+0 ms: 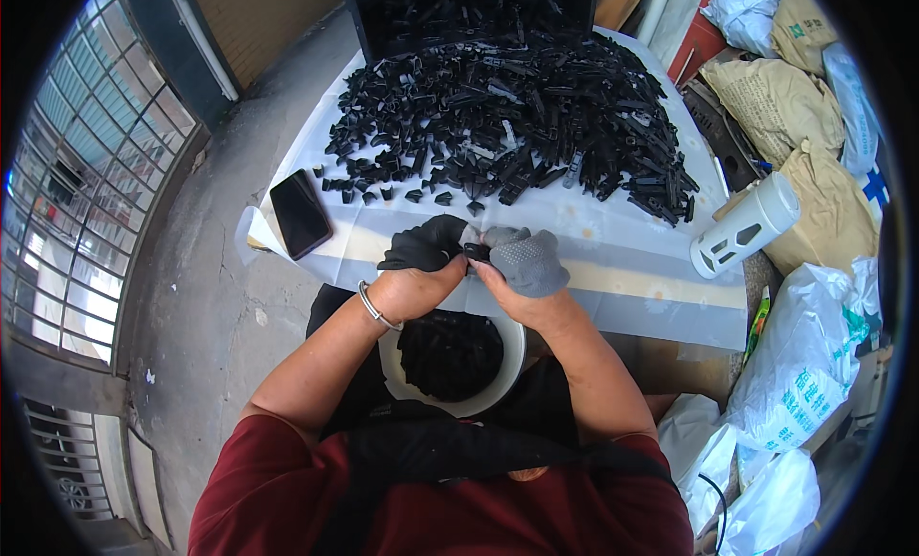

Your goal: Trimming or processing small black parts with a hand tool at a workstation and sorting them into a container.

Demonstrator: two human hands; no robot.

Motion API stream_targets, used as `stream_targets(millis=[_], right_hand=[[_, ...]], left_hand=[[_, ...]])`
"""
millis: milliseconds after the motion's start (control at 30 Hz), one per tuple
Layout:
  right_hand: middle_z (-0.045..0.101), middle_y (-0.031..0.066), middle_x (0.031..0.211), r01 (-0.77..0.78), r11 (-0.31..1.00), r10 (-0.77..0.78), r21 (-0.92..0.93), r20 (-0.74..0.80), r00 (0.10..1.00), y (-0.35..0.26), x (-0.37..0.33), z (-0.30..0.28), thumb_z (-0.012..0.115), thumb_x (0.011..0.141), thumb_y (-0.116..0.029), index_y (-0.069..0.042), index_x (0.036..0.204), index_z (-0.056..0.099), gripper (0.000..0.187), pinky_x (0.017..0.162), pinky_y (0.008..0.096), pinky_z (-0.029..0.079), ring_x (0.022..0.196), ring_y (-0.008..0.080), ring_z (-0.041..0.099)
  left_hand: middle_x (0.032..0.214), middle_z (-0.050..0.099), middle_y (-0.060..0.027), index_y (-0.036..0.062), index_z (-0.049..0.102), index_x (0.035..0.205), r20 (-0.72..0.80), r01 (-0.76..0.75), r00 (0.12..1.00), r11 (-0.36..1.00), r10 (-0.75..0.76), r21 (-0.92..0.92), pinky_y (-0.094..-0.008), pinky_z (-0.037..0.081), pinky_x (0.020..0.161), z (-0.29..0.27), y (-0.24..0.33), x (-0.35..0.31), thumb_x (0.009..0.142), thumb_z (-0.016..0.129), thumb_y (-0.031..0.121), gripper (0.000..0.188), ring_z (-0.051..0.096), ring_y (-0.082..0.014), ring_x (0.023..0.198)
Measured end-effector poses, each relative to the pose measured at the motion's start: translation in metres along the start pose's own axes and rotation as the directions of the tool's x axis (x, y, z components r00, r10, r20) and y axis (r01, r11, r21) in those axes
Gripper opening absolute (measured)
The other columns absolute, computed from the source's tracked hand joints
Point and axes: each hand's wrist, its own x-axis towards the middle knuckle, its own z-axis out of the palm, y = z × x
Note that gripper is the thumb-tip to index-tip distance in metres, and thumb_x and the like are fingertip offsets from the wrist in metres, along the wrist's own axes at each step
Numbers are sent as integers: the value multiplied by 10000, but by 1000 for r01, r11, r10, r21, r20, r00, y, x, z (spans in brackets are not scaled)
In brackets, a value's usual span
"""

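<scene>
My left hand, partly covered by a black glove, and my right hand, in a grey dotted glove with the thumb bare, meet over the near edge of the table. Pinched between their fingertips is a small black plastic part; its exact shape is mostly hidden by the fingers. Beneath my forearms, a white bucket stands in my lap, holding many black plastic pieces. Beyond my hands, a large heap of similar black plastic parts covers the far half of the table.
A white plastic sheet lies over the table. At its left edge rests a black phone, and a white bottle lies tilted at the right. A dark bin stands behind the heap. Full sacks crowd the right side.
</scene>
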Motion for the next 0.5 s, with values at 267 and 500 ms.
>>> stream_targets(millis=[267,500], right_hand=[[594,68,844,93,984,-79,-152,99,992,-11,-1,-1,673,668,-116,-75,911,597,258,704,394,391,758,260,552],[599,55,891,31,980,-32,195,3,999,-5,-6,4,675,671,-127,-89,972,579,318,691,368,388,792,241,562]], left_hand=[[733,599,-27,17,605,922,110,387,922,856,-372,-342,-242,427,573,8,-1,-10,909,425,466,484,525,-106,643],[748,601,-16,33,608,949,361,627,756,446,-547,-638,-251,422,573,3,2,-7,901,462,340,343,530,-106,655]])
